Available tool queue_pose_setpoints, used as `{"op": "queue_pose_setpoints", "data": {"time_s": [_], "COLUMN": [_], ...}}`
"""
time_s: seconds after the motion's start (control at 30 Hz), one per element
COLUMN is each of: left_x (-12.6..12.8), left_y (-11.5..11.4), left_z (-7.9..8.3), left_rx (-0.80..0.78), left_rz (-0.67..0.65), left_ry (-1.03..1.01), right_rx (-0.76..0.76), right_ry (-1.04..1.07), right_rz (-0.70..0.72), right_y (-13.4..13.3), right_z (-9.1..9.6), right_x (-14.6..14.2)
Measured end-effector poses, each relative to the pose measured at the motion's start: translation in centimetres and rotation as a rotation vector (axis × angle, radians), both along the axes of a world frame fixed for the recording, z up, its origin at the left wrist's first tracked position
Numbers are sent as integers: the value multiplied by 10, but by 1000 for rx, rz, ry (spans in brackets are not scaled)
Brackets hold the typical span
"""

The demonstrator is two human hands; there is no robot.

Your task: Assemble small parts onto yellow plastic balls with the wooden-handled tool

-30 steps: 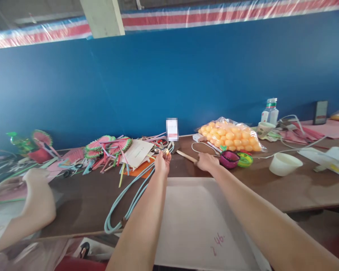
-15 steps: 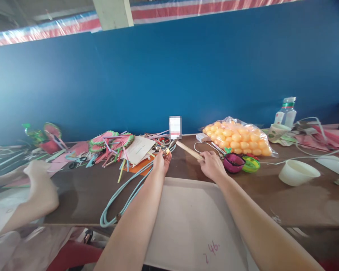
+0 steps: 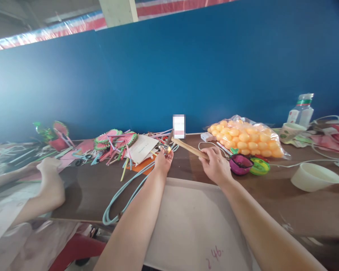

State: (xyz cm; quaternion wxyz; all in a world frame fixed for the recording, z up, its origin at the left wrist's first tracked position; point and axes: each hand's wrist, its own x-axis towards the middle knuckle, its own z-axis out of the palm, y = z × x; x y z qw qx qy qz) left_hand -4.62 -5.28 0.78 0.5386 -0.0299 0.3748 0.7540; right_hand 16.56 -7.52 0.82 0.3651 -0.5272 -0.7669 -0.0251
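Note:
My left hand [image 3: 164,162] is closed around a small shiny gold-and-silver object [image 3: 165,149], whose exact kind I cannot make out. In my right hand [image 3: 217,165] is the wooden handle of a hammer [image 3: 188,146]. Its dark head is close above the shiny object; whether they touch is unclear. Below both hands lies a large pale board or box [image 3: 197,218] with handwritten marks. A loop of light-blue cord [image 3: 124,192] runs beside my left forearm. Just right of my right hand sits a purple bowl [image 3: 240,164] with small dark things inside.
Paper fans [image 3: 115,139], coloured strips and a white sheet [image 3: 141,148] clutter the left. At the right are a bag of orange balls [image 3: 245,137], a green dish [image 3: 260,166], a white tub [image 3: 315,177] and clear bottles [image 3: 301,111]. Another person's arm [image 3: 49,188] rests at far left.
The hammer has swung left and its head is now nearer the shiny object in my left hand. The view has shifted slightly, so right-hand things appear farther right.

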Motion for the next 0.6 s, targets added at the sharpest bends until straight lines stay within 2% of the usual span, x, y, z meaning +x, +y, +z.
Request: {"op": "queue_pose_setpoints", "data": {"time_s": [0.23, 0.6], "left_x": [1, 1], "left_y": [-3, -2], "left_z": [3, 2], "left_rx": [-2, -8], "left_rz": [-7, -3], "left_ry": [24, 119], "right_rx": [2, -21], "right_ry": [-74, -70], "right_rz": [-18, -15], "right_y": [-2, -4], "right_z": [3, 4], "right_x": [-1, -2]}}
